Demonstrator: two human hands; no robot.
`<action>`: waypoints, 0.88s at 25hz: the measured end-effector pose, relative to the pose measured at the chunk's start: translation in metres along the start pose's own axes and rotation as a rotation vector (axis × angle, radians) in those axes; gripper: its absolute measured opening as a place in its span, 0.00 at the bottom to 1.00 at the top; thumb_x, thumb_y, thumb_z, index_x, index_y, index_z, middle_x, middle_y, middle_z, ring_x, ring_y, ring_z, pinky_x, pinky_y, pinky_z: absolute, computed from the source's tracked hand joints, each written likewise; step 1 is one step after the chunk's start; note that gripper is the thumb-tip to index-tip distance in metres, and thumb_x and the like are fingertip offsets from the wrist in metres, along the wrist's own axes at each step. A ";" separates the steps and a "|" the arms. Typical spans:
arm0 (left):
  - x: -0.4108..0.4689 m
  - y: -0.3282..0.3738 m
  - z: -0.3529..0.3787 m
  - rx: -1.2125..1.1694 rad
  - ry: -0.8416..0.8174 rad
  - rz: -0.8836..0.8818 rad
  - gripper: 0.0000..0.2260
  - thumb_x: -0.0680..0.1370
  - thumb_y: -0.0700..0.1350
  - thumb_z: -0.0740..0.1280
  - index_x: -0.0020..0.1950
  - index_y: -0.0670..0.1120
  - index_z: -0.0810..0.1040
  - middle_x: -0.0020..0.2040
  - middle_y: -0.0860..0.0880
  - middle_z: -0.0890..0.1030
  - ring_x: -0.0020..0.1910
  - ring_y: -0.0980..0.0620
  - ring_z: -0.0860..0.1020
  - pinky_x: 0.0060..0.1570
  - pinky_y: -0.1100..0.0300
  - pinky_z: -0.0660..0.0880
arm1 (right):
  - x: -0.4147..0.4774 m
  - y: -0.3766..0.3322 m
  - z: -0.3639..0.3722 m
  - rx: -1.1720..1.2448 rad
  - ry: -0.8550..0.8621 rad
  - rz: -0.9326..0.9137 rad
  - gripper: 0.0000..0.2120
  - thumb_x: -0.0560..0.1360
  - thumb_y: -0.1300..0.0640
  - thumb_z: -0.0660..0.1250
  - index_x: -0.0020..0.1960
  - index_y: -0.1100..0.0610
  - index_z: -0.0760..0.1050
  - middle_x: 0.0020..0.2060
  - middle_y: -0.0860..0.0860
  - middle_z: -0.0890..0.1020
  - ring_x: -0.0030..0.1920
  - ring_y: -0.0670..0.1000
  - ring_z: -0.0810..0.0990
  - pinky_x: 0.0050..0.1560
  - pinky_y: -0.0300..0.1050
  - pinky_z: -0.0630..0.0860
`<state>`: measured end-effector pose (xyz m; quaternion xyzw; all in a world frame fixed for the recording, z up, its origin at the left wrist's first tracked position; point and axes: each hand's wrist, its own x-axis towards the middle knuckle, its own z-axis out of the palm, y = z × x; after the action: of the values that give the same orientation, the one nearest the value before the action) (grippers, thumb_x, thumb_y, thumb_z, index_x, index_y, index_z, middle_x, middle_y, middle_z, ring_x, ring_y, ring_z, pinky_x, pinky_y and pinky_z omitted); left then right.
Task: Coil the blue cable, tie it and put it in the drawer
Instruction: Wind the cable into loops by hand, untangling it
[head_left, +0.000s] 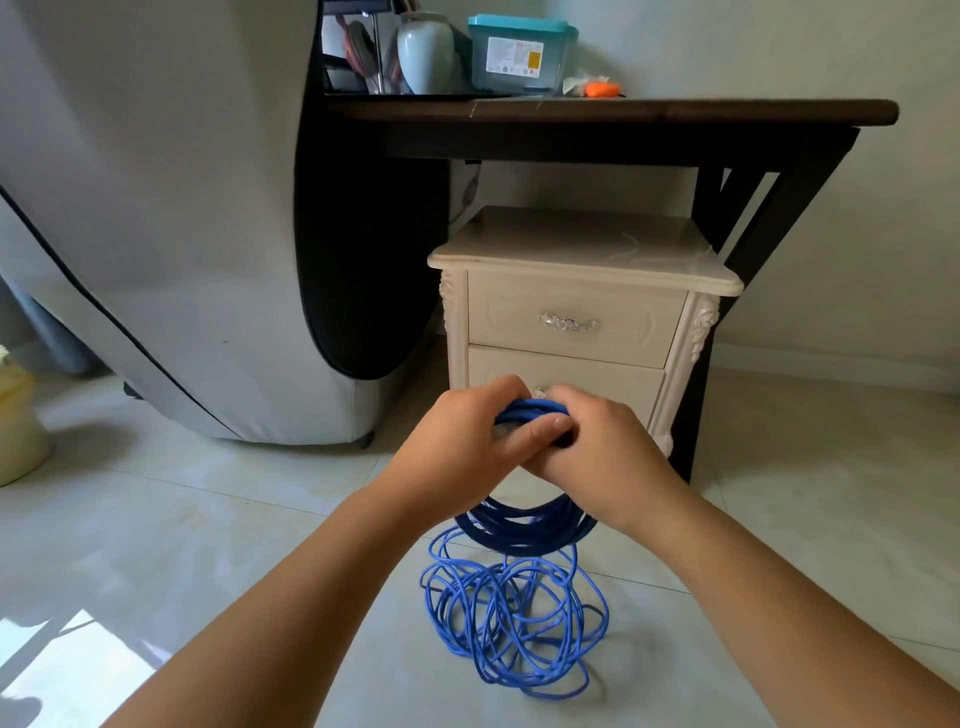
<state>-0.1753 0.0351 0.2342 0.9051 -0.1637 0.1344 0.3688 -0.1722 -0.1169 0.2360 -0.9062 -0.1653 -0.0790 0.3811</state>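
Both hands — left hand (467, 436), right hand (597, 452) — curl tight round the top of the thin blue cable (524, 525) coil; loose tangle lies straight below on the floor.

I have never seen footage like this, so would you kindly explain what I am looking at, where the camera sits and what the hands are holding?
There is no machine here: one camera is worn on a person's head and looks down at their two bare hands. The left hand and the right hand together grip the top of a partly wound blue cable. The wound loops hang beneath them, and the rest lies tangled on the tiled floor. Ahead stands a white bedside cabinet with its drawers shut, partly under a dark table.
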 end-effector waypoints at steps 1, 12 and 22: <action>0.001 0.000 -0.001 -0.075 0.036 -0.017 0.13 0.77 0.57 0.67 0.43 0.48 0.78 0.31 0.53 0.75 0.31 0.55 0.71 0.32 0.61 0.67 | 0.001 0.000 -0.002 0.106 0.024 0.040 0.12 0.69 0.52 0.73 0.44 0.55 0.71 0.35 0.52 0.80 0.35 0.55 0.76 0.37 0.49 0.74; 0.001 0.006 -0.001 -0.792 0.553 -0.397 0.18 0.83 0.55 0.59 0.39 0.45 0.69 0.29 0.51 0.67 0.25 0.56 0.67 0.32 0.57 0.67 | -0.005 -0.006 0.024 0.849 -0.030 0.331 0.04 0.75 0.55 0.71 0.49 0.53 0.78 0.41 0.52 0.85 0.39 0.44 0.83 0.36 0.33 0.75; -0.013 -0.011 -0.011 -0.884 0.021 -0.204 0.16 0.79 0.49 0.61 0.65 0.50 0.78 0.56 0.51 0.84 0.56 0.55 0.81 0.52 0.58 0.79 | 0.008 0.003 0.002 0.790 0.169 0.295 0.05 0.81 0.58 0.61 0.47 0.56 0.73 0.21 0.51 0.70 0.31 0.54 0.84 0.40 0.51 0.80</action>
<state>-0.1835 0.0527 0.2300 0.6708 -0.1114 0.0238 0.7329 -0.1638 -0.1156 0.2342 -0.6951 -0.0197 -0.0283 0.7181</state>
